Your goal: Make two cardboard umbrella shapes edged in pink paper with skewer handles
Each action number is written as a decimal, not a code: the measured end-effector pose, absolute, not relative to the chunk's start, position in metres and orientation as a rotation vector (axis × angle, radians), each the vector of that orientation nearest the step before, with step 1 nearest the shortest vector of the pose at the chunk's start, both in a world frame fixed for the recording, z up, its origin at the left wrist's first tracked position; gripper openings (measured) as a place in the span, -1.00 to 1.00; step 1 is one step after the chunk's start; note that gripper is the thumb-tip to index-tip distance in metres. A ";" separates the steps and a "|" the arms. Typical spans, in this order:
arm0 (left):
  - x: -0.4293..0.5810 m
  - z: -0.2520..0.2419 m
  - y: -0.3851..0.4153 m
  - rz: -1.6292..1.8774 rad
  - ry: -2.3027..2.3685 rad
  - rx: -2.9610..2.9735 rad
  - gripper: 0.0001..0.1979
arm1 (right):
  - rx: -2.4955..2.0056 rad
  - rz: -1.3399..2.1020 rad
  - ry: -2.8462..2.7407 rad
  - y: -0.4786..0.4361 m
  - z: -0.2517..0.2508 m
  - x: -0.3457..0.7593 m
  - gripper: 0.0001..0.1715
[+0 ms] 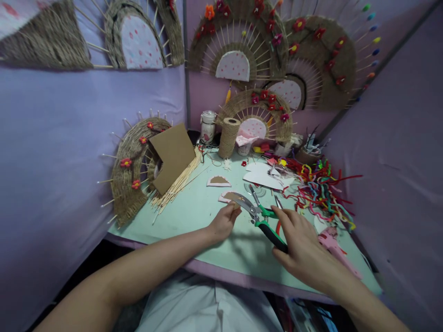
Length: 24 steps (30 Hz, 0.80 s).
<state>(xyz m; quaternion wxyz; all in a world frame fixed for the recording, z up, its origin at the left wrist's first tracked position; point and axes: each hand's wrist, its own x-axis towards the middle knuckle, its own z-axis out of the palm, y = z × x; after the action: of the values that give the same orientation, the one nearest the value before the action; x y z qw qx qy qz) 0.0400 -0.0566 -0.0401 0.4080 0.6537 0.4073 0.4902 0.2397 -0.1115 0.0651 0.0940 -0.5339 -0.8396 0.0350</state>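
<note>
My right hand [299, 240] is wrapped round the handles of green-and-black pruning shears [272, 234], whose curved blades stand apart and point away to the left. My left hand [224, 221] is pinched closed at the tip of the left blade; whatever lies between its fingers is too small to make out. Just beyond that blade is a half-round cardboard piece [225, 196] with a pale cloth edge, partly covered by the shears. A second half-round piece [218, 181] lies farther back on the pale green tabletop [194, 216].
Thin wooden sticks [180, 184] and a notched cardboard sheet [176, 157] lie left, against a twine-wrapped fan [129, 170]. A twine spool [229, 137] stands behind. Fuzzy coloured stems [314, 184], white paper [265, 175] and a pink glue gun [337, 251] lie right.
</note>
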 end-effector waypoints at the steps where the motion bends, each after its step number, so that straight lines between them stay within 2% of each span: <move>1: 0.040 -0.040 -0.057 1.236 1.030 1.644 -0.58 | -1.603 0.106 -2.507 -0.111 0.067 0.239 -0.21; 10: 0.041 -0.035 -0.055 1.238 1.046 1.656 -0.56 | -1.720 0.120 -2.698 -0.108 0.086 0.233 -0.19; 16: 0.041 -0.036 -0.055 1.238 1.032 1.666 -0.60 | -1.735 0.165 -2.763 -0.110 0.090 0.230 -0.42; 24: 0.042 -0.036 -0.055 1.226 1.005 1.677 -0.61 | -1.794 0.198 -2.743 -0.117 0.094 0.229 -0.61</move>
<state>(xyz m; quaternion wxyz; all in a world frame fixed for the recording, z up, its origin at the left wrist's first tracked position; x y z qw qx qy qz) 0.0422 -0.0552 -0.0357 0.4049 0.6645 0.3980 0.4859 0.2292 -0.1168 0.0936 -0.0712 -0.5450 -0.8332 0.0602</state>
